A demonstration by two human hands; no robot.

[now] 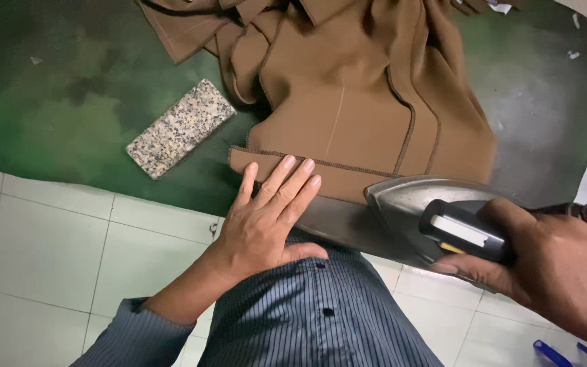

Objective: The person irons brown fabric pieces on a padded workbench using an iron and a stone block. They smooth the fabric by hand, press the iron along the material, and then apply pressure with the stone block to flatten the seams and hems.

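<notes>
Seen from above, a person in a blue pinstriped button-up shirt (314, 319) stands over a white tiled floor (42, 251) at the edge of a worn green padded pressing table (69, 122).

Nearest the body, the right hand (552, 265) is wrapped closed around the black handle of a heavy grey metal flat iron (429, 211), whose pointed soleplate faces left and sits at the near edge of the table, its tip just beside the folded hem of the cloth. A dark cord fitting leaves the iron toward the right edge of the frame. Two blue plastic pieces (558, 353) show on the floor at the bottom right corner; what they are cannot be told.

The left hand (266, 217) lies flat and wide open, fingers spread and pointing away from the body, with the fingertips (300, 166) pressing down on the near folded edge of a tan-brown woollen garment piece (361, 102) with dark overlock stitching along its seams. The thumb rests at the table edge by the shirt.

The brown fabric lies at the middle of the table, its hem nearest the person and its bulk bunched in folds toward the far edge. A faint chalk line runs down its middle.

To the left of the cloth, apart from it, a speckled grey granite block (181, 127) of rectangular shape lies at an angle on the green cover. Small white scraps (572, 54) dot the far right of the table.
</notes>
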